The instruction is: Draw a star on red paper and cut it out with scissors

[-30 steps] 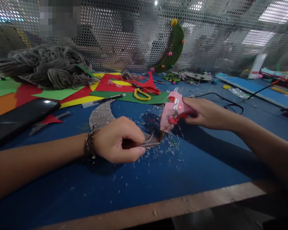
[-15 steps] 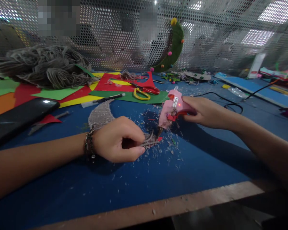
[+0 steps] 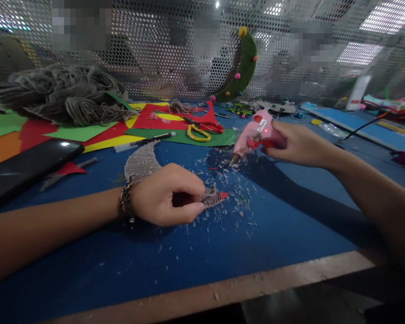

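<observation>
A crescent shape wrapped in grey yarn (image 3: 142, 161) lies on the blue tabletop, its middle hidden under my left hand (image 3: 168, 194). That hand is closed, thumb and forefinger pinched at the crescent's right end, where grey strands and a small red tip show; whether it grips the crescent itself or a yarn strand is partly hidden. My right hand (image 3: 292, 141) is wrapped round a pink glue gun (image 3: 253, 137) with a lit red light. Its nozzle points down and left, above the table and apart from the crescent. Bits of grey fluff lie scattered around the red tip.
Yellow-and-red-handled scissors (image 3: 202, 129), a pen (image 3: 153, 138) and coloured felt sheets (image 3: 101, 139) lie behind my hands. A heap of grey yarn (image 3: 64, 94) and a black phone (image 3: 27, 166) are left. A green crescent with pompoms (image 3: 248, 63) stands against the perforated screen.
My right hand has lifted the glue gun up and to the right, its nozzle leaving the crescent's red tip. My left hand stays nearly in place.
</observation>
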A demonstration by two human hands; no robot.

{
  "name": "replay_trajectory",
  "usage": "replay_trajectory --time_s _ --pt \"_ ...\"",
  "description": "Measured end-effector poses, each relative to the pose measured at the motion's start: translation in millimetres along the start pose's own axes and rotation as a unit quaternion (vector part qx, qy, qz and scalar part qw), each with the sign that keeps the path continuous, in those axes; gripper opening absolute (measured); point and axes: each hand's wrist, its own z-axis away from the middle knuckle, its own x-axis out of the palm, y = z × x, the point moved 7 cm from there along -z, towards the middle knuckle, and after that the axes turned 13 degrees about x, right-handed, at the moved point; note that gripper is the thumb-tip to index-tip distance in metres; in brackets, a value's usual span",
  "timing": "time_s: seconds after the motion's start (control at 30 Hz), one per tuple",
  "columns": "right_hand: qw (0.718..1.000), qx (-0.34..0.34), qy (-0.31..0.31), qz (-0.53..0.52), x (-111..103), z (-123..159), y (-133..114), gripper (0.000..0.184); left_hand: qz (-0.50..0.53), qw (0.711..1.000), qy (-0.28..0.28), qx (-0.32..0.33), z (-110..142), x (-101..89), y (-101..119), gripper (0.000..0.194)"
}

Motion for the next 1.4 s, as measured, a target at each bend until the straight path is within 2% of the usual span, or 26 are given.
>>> replay_trajectory --time_s 0.1,0.17,0.23,0.33,0.43,0.5,0.53,0.57,0.6,0.63,0.7,0.73,0.77,0.87,0.93,1.03,1.2,1.3,1.4 --pt "0.994 0.092 0.003 0.059 -2.5 -8.6 28.4 0.023 -0.01 0.999 0.033 -0.003 -1.2 -4.8 1.2 0.022" --pt "0.986 0.134 -0.019 0.097 1.6 -12.6 45.7 0.021 -0.021 0.998 0.047 -0.027 -1.0 -6.9 -1.8 0.015" --pt "0.981 0.147 -0.043 0.115 8.2 -15.3 58.6 0.021 -0.043 0.996 0.063 -0.047 -0.6 -10.1 -4.3 0.011" --pt "0.976 0.146 -0.085 0.134 18.3 -17.9 71.7 0.025 -0.076 0.992 0.086 -0.058 -0.6 -14.8 -5.7 0.017" --pt "0.97 0.155 -0.09 0.167 15.3 -18.1 73.0 0.035 -0.071 0.991 0.082 -0.077 -0.5 -14.5 -8.8 0.025" --pt "0.973 0.146 -0.033 0.177 0.5 -15.1 56.4 0.039 -0.068 0.991 0.07 -0.088 -0.3 -12.8 -11.2 0.029" --pt "0.981 0.101 0.029 0.164 -11.1 -11.5 37.1 0.038 -0.071 0.991 0.067 -0.092 -0.1 -12.5 -12.3 0.03" --pt "0.991 0.022 0.072 0.108 -20.2 -4.7 11.8 0.034 -0.077 0.99 0.067 -0.095 0.1 -12.5 -13.4 0.031" --pt "0.994 -0.066 0.077 0.036 -25.0 4.9 -14.5 0.031 -0.081 0.99 0.07 -0.093 0.2 -12.8 -14.0 0.032" --pt "0.986 -0.154 0.053 -0.026 -26.1 16.2 -39.8 0.029 -0.084 0.99 0.074 -0.088 0.2 -13.0 -14.2 0.033" --pt "0.952 -0.292 -0.043 -0.082 -17.4 39.2 -80.7 0.027 -0.088 0.99 0.076 -0.074 -0.1 -12.7 -14.0 0.033" --pt "0.934 -0.339 -0.069 -0.089 -12.9 48.5 -94.0 0.028 -0.089 0.991 0.076 -0.07 -0.3 -12.4 -14.0 0.033" --pt "0.928 -0.357 -0.079 -0.065 -6.6 53.3 -101.3 0.028 -0.092 0.99 0.075 -0.069 -0.3 -12.4 -14.0 0.033" --pt "0.928 -0.368 -0.06 0.0 9.0 54.6 -105.1 0.027 -0.102 0.989 0.075 -0.08 -0.2 -13.4 -14.3 0.034" --pt "0.927 -0.372 -0.041 0.0 12.8 52.4 -102.0 0.027 -0.099 0.989 0.07 -0.079 -0.9 -13.3 -13.2 0.035" --pt "0.928 -0.363 -0.037 -0.071 9.5 48.9 -96.8 0.026 -0.087 0.991 0.063 -0.08 -1.4 -12.0 -12.6 0.035" --pt "0.924 -0.34 -0.072 -0.157 6.8 45.2 -93.1 0.018 -0.076 0.991 0.06 -0.087 0.8 -10.0 -13.4 0.032" --pt "0.922 -0.335 -0.081 -0.177 9.7 43.4 -94.6 0.015 -0.08 0.995 0.021 -0.052 0.1 -4.3 -8.8 0.027" --pt "0.919 -0.334 -0.084 -0.193 13.3 43.0 -98.4 0.016 -0.103 0.994 -0.041 0.018 -1.6 4.2 0.0 0.027"
